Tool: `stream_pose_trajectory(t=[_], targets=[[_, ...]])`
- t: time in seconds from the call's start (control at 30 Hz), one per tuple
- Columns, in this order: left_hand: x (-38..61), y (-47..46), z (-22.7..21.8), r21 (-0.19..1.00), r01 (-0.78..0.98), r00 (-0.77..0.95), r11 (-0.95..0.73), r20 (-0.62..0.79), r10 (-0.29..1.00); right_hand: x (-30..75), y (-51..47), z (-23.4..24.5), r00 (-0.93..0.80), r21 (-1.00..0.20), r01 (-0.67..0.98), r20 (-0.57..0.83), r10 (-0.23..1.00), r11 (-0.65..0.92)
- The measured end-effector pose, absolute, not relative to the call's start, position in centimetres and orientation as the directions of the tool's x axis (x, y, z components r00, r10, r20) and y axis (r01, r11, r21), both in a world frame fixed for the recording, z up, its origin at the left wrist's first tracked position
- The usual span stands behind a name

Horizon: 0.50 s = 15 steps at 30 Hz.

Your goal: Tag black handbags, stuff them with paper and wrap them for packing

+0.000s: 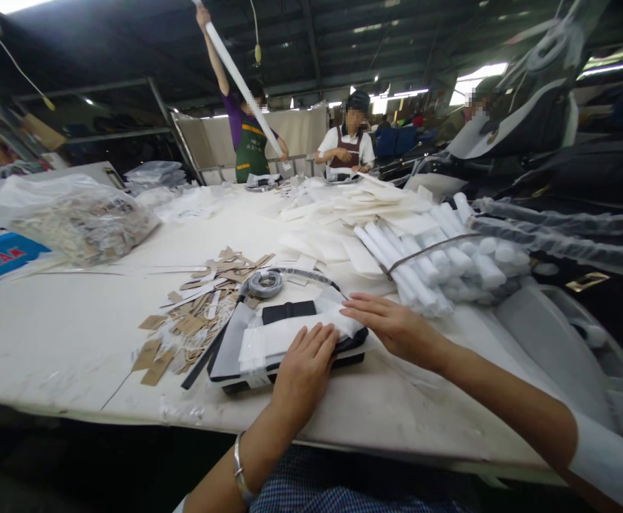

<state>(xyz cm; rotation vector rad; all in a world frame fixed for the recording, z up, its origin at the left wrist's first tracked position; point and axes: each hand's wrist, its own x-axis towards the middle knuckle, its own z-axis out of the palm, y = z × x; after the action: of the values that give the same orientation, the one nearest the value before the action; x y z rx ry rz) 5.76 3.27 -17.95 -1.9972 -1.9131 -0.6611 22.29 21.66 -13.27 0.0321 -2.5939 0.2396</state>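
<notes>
A black handbag (341,361) lies flat on the table before me, its front partly covered by a white wrapping sheet (269,338). Clear tape or film shows at the sheet's left end. My left hand (305,367) rests on the sheet with fingers stretched out. At the bag's right side, my right hand (400,329) touches the wrapping, its fingers straight and close together. Beyond the sheet, a dark flap or strap piece (289,311) is visible. The curved handle (311,273) arches behind it, beside a wrapped grey coil (265,283).
Brown cardboard tags (191,324) are heaped left of the bag. Bundled white foam rolls (429,260) and stacked white sheets (343,206) lie right and behind. A filled plastic bag (84,221) stands far left, a grey bin (557,356) at right. Two people work across the table.
</notes>
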Motion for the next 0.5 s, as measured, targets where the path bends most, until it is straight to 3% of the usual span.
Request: stream_pose_trajectory(t=[0.13,0.33,0.5], targets=[[6.1,3.4,-18.0,0.123,0.99,-0.01,-0.065,0.534,0.845,21.2,22.4,-13.5,-0.851,-0.104,-0.202,0.51,-0.122,0.974],[6.3,3.4,-17.8,0.209,0.977,-0.07,-0.051,0.534,0.843,21.6,20.3,-13.4,-0.793,-0.039,-0.123,0.605,-0.074,0.992],[6.6,3.3,-18.0,0.268,0.963,-0.141,-0.023,0.576,0.805,22.1,17.8,-13.8,-0.794,0.126,-0.095,0.589,-0.151,0.988]])
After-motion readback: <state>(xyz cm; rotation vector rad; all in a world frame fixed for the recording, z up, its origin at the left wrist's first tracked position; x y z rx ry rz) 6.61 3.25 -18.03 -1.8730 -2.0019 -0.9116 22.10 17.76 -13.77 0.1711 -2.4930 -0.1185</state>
